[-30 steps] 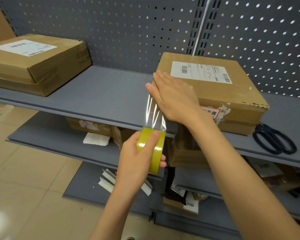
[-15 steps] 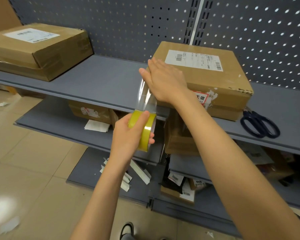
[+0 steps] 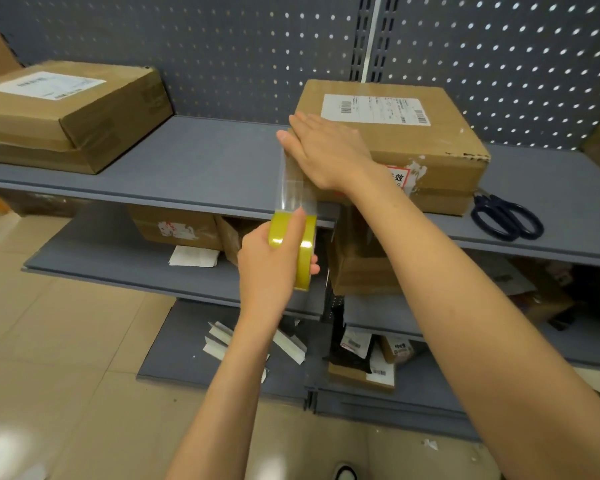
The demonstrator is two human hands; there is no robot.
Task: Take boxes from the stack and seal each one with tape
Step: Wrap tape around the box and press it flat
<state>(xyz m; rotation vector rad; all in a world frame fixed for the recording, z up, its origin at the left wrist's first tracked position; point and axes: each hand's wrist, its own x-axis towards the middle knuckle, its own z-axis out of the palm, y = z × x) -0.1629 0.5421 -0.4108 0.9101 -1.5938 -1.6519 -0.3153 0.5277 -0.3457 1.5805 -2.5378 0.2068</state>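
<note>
right hand [image 3: 328,152] flat on box [image 3: 413,147] | left hand [image 3: 269,268] grips tape roll [image 3: 300,251] below

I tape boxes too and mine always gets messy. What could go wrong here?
The clear tape strip stretched between the tape roll and the box could twist or stick to itself. The right hand presses only the corner, so the box might slide. The scissors lie out of both hands' grip.

Both forearms are bare to the frame edge, hands ungloved, no rings or watch visible.
</note>
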